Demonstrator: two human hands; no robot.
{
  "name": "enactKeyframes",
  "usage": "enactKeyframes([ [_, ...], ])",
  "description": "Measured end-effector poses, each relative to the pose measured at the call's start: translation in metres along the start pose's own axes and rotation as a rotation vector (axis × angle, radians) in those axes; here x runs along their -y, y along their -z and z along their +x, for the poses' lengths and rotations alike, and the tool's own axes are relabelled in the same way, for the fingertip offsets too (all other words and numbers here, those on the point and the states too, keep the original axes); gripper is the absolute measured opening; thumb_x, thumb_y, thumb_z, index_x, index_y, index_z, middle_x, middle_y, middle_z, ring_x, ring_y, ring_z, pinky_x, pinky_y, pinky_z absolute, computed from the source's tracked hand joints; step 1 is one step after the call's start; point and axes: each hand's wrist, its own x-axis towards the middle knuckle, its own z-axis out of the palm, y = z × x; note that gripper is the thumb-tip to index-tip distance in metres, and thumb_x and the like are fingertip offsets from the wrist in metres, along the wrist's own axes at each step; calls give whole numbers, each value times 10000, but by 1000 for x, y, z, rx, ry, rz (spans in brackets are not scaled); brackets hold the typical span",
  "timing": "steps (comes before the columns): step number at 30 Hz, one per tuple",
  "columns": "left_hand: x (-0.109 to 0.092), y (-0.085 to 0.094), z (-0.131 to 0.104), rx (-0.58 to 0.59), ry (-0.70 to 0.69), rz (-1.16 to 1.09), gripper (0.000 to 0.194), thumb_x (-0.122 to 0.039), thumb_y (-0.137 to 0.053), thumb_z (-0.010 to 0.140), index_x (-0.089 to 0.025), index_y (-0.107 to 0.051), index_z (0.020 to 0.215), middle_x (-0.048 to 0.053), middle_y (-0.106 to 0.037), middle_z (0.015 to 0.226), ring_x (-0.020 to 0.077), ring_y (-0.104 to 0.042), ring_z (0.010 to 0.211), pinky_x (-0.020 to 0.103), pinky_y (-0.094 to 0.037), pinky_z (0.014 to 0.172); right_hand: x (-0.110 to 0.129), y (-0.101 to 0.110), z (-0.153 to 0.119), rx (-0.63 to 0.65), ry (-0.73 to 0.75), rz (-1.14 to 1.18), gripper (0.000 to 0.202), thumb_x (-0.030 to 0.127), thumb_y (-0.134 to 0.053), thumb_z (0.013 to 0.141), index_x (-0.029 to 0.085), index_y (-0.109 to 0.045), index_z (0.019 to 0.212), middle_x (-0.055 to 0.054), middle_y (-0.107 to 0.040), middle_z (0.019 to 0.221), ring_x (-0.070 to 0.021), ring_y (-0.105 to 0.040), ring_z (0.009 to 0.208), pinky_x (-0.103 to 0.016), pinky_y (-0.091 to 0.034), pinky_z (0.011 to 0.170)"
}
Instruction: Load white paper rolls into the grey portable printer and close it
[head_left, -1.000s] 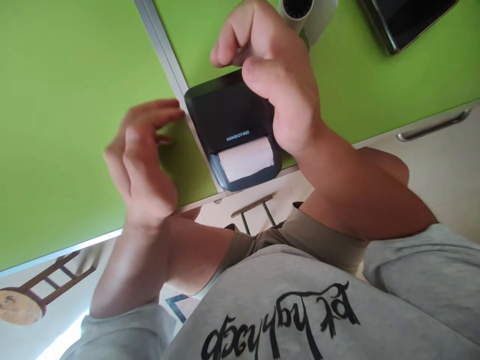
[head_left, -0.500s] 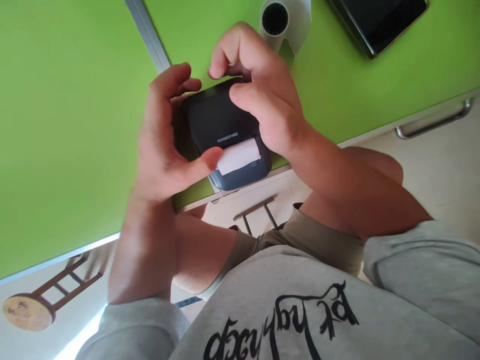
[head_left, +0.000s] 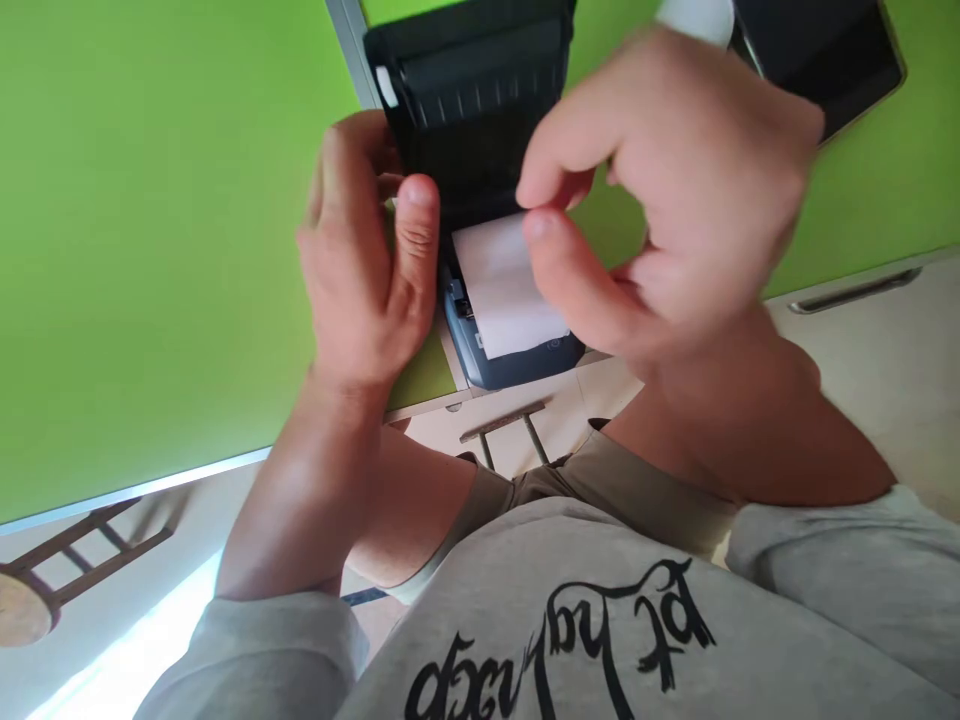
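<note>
Printer (head_left: 480, 130) between both hands

The place looked like a home or small office workroom. A bright green tabletop (head_left: 150, 250) with a metal-edged seam carried a small dark label printer (head_left: 480, 120) and a dark tablet-like device (head_left: 832, 50). Below its edge ran a pale drawer front with a metal handle (head_left: 855, 290), and a wooden stool (head_left: 45, 580) stood on the light floor.

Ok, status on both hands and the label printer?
Left hand grips printer side. Right hand pinches paper. Lid open; nothing blocking.
</note>
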Motion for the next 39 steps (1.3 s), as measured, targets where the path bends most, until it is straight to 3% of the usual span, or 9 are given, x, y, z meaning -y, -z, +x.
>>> enactKeyframes([
  [4,-3,2,-1,53,72,67,480,-533,-266,1141,-176,-551,1290,106,-708,1087,217,-683,939,380,-524,781,17,2,0,-45,249,-545,377,293,-318,1013,244,-691,1030,-44,-715,1043,-282,-663,1174,-433,-468,1011],
  [8,-4,4,1,79,86,72,353,-502,-341,1131,-282,-580,1270,61,-715,1080,223,-687,930,373,-495,793,25,-2,-1,26,99,-683,377,280,-355,1022,251,-706,1157,-24,-750,1106,-255,-708,1072,-366,-447,806],
  [12,-6,4,2,69,96,96,429,-531,-312,1129,-236,-587,1275,80,-735,1073,224,-706,909,366,-502,759,26,-2,4,131,54,-746,361,231,-398,1001,299,-704,1181,7,-740,1247,-223,-713,959,-331,-285,638],
  [14,-7,4,2,73,96,112,445,-527,-296,1129,-227,-584,1287,95,-740,1051,238,-710,900,377,-510,755,26,1,5,149,68,-784,359,219,-389,1001,308,-702,1150,6,-745,1201,-212,-705,905,-326,-203,615],
  [18,-7,5,0,88,73,128,484,-528,-288,1133,-184,-567,1327,97,-725,1005,233,-712,890,375,-532,755,28,5,5,196,113,-802,306,228,-418,998,292,-700,1095,-4,-753,1034,-173,-658,777,-302,-148,612],
  [23,-7,4,-2,73,43,63,504,-524,-234,1146,-182,-556,1328,59,-707,978,191,-702,884,338,-527,767,24,5,11,252,131,-760,214,219,-552,897,283,-707,1031,-28,-695,784,-149,-524,596,-292,-147,610],
  [28,-9,4,-4,40,71,-21,574,-576,-224,1131,-183,-602,1308,56,-704,937,187,-674,858,328,-492,758,13,5,21,227,185,-628,203,327,-604,887,284,-701,1061,-33,-692,802,-149,-457,590,-312,-160,609],
  [33,-10,6,-6,57,86,-74,662,-621,-177,1114,-160,-593,1340,85,-714,979,211,-688,905,349,-494,781,7,7,27,244,180,-595,260,321,-677,828,328,-678,1088,-16,-713,890,-189,-463,645,-329,-180,622],
  [39,-9,5,-5,56,80,-70,668,-613,-143,1119,-167,-590,1338,85,-710,975,198,-677,878,348,-492,762,8,7,26,232,143,-549,115,294,-694,795,296,-709,909,-26,-652,766,-162,-391,608,-322,-177,637],
])
